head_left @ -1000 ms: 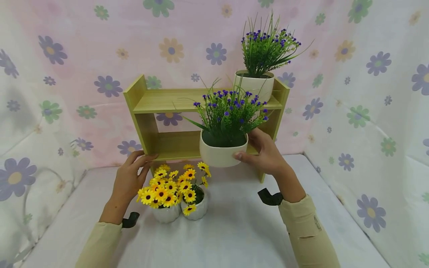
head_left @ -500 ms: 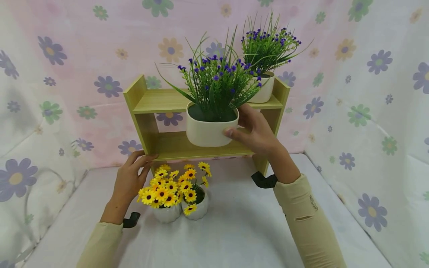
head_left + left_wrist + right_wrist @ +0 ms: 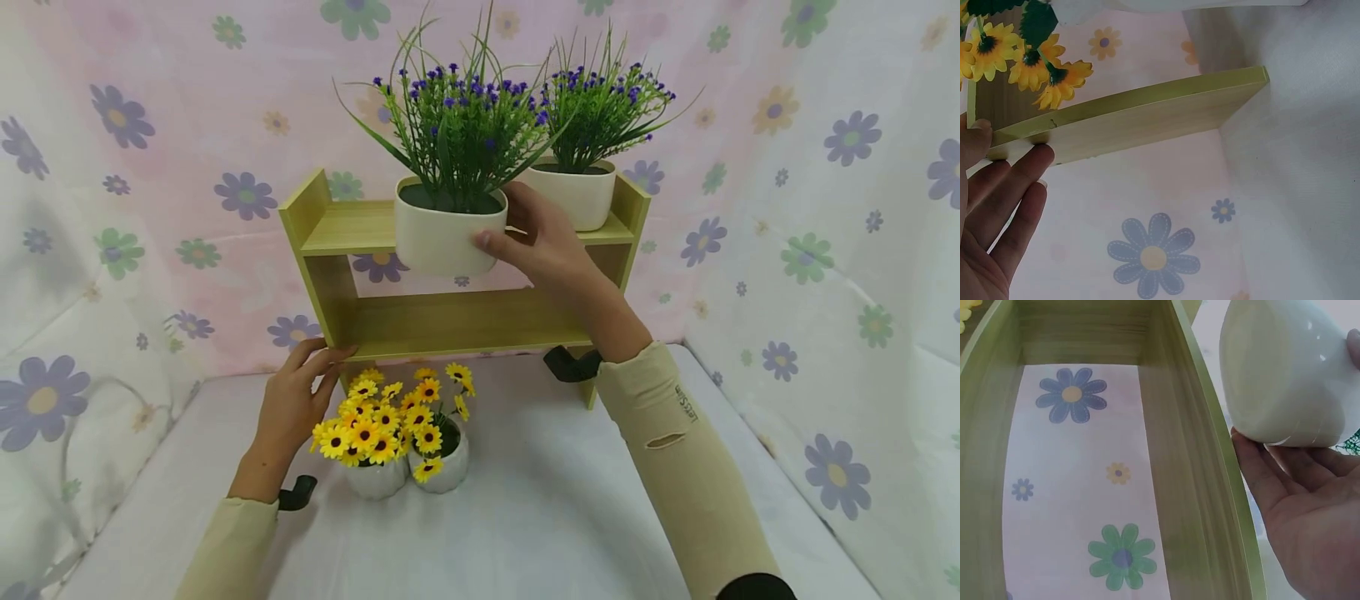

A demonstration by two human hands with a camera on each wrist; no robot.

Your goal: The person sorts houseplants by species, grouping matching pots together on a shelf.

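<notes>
In the head view my right hand [image 3: 543, 237] grips a white oval flowerpot [image 3: 450, 237] with purple flowers and long grass blades. Its thumb lies on the front and the fingers go round the side. The pot hangs upright before the top board of a two-tier wooden shelf [image 3: 348, 229]. In the right wrist view the pot [image 3: 1291, 381] looks apart from the shelf edge, with my fingertips close to that edge. My left hand [image 3: 296, 404] pinches the shelf's lower left side; the left wrist view has thumb and fingers on opposite faces of the side panel [image 3: 1154, 103].
A second white pot [image 3: 577, 196] with purple flowers stands at the right end of the top board. Two small white pots, a left one [image 3: 377, 479] and a right one [image 3: 446, 467], hold yellow daisies on the white table [image 3: 525, 517] before the shelf. Flowered cloth [image 3: 187, 150] hangs behind.
My right hand has lifted the purple-flowered flowerpot up and to the left, from the lower board's height to the top board's. The left hand keeps its place on the shelf.
</notes>
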